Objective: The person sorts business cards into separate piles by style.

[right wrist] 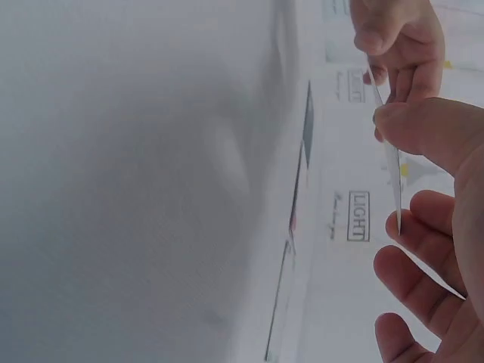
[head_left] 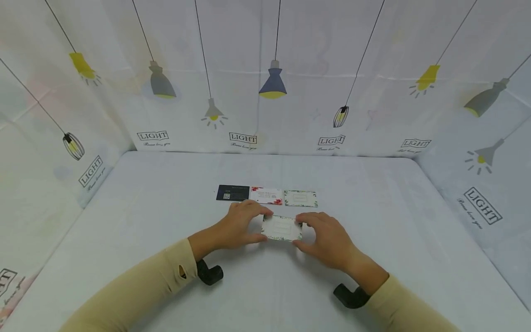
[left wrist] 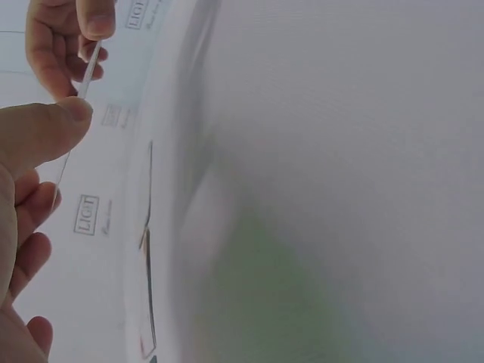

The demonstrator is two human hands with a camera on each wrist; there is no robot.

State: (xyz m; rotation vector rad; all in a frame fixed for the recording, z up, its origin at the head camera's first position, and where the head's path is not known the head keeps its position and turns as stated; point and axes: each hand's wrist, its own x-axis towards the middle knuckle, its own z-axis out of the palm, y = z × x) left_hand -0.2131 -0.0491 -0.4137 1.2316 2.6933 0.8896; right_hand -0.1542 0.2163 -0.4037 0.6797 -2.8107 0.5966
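Both hands hold one white card with a green leaf border point(head_left: 282, 228) a little above the table. My left hand point(head_left: 238, 225) pinches its left end between thumb and fingers, and my right hand point(head_left: 329, 240) pinches the right end the same way. In the wrist views the card point(left wrist: 87, 76) appears nearly edge-on, with the thumbs on its near side. Beyond the hands lie a black card point(head_left: 232, 192), a white card with red flowers point(head_left: 267, 195) and another leaf-bordered card point(head_left: 300, 198), side by side in a row.
The cards lie on a white-covered table point(head_left: 166, 193). Around it hang white cloth walls point(head_left: 298, 37) printed with lamps and the word LIGHT. A black curved piece point(head_left: 211, 274) sits under the left wrist and another black curved piece point(head_left: 351, 296) under the right.
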